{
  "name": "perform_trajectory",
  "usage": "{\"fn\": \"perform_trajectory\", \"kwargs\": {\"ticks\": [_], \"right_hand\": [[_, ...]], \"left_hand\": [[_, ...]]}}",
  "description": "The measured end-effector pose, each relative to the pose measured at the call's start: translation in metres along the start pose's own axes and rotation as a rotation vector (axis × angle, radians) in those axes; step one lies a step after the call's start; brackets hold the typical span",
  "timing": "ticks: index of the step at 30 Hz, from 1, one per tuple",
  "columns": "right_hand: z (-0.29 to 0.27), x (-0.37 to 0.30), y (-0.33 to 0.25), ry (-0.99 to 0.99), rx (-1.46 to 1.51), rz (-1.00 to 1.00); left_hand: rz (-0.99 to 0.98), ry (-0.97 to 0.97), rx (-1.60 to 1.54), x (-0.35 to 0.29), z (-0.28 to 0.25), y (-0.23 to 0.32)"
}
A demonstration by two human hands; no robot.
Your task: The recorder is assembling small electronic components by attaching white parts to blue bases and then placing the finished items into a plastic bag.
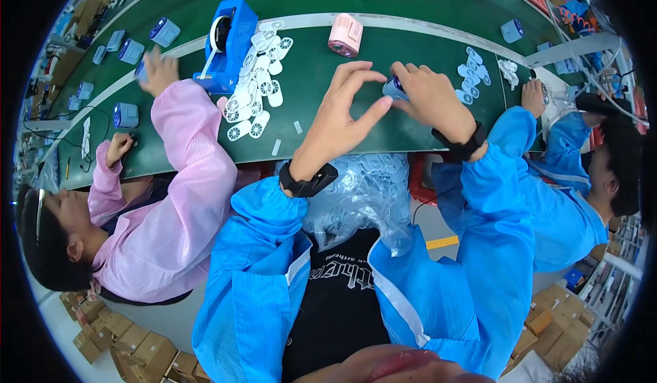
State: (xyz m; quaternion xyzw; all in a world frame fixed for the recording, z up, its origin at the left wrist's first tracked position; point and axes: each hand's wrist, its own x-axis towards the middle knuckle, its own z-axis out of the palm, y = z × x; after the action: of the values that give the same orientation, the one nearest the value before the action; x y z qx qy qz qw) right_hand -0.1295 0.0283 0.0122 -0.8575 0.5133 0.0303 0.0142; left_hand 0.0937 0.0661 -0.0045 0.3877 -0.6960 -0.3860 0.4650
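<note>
My right hand (432, 97) grips a small light-blue device (395, 90) with a dark end, just above the green table. Its fingers wrap round the device and cover much of it. Close by on the left, my left hand (337, 120) has its thumb and fingers spread in a curve, the tips near the device, with nothing held. Past my hands stands a pink device (345, 35) of similar shape. In my lap, below the table edge, lies a clear plastic bag (359, 188) filled with light-blue pieces.
Left of my hands is a blue tape dispenser (236, 37) beside a pile of white flat slotted pieces (256, 85). Light-blue flat pieces (472, 75) lie to the right. Co-workers sit on both sides, one in a pink sleeve (188, 126). More blue devices (164, 32) stand along the line.
</note>
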Motion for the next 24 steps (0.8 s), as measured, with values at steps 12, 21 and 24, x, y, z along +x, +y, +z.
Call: {"fn": "perform_trajectory", "kwargs": {"ticks": [12, 21, 24], "right_hand": [[0.086, 0.001, 0.006, 0.423, 0.458, -0.147], [0.095, -0.005, 0.000, 0.266, 0.616, 0.062], [0.099, -0.003, 0.001, 0.270, 0.647, 0.068]], "left_hand": [[0.023, -0.196, 0.516, 0.088, 0.090, 0.012], [-0.053, -0.230, 0.433, 0.095, 0.088, -0.004], [-0.084, -0.267, 0.504, 0.103, 0.084, 0.005]]}}
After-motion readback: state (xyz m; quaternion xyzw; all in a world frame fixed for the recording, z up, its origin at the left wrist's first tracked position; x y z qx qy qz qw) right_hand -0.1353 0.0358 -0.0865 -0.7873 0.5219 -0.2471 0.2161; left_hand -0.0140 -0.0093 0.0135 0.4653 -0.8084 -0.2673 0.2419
